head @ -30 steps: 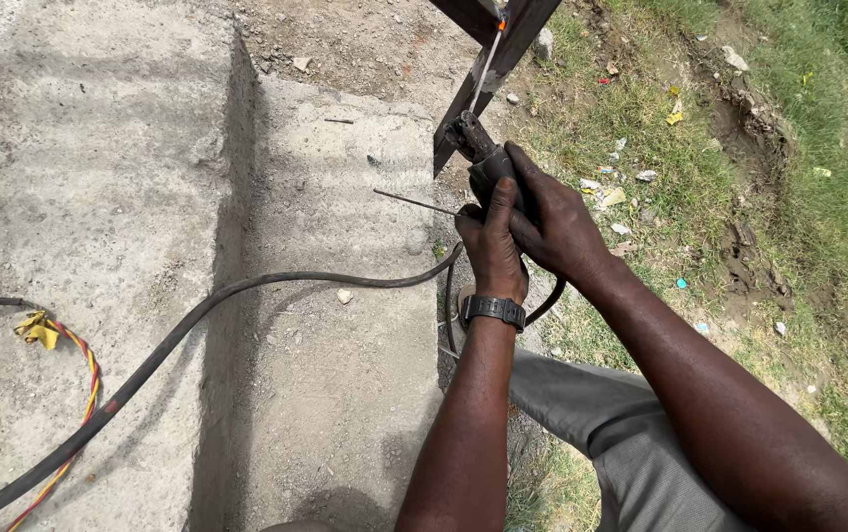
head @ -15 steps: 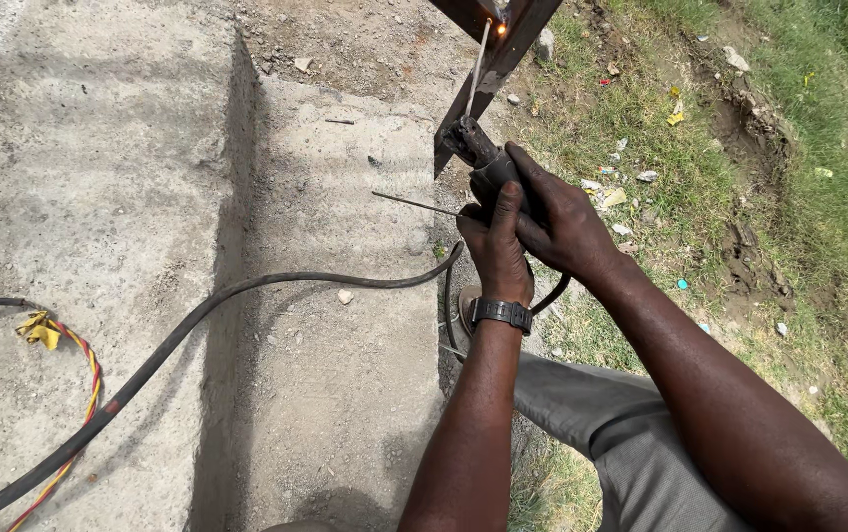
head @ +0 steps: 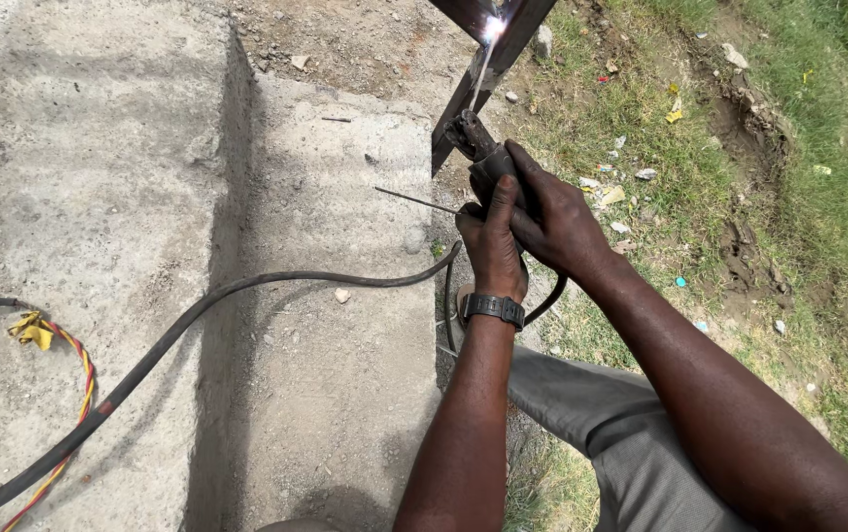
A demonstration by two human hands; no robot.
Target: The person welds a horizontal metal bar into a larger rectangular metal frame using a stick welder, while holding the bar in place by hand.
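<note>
Both my hands clasp a dark welding electrode holder (head: 471,141). My right hand (head: 554,215) wraps its handle, and my left hand (head: 492,241), with a black watch on the wrist, closes over it from the left. A thin welding rod (head: 483,71) runs up from the holder to a dark metal bar (head: 503,44), where a bright white arc glows at the tip.
A thick black cable (head: 197,315) snakes across the stepped concrete slab (head: 79,148) to the holder. A red-and-yellow twisted wire (head: 74,360) lies at left. A spare rod (head: 414,200) rests on the concrete. Littered grass (head: 739,148) lies to the right, with my grey trouser leg below.
The rod tip has gone from a small orange glow to a bright white arc on the metal bar. Hands have held nearly still.
</note>
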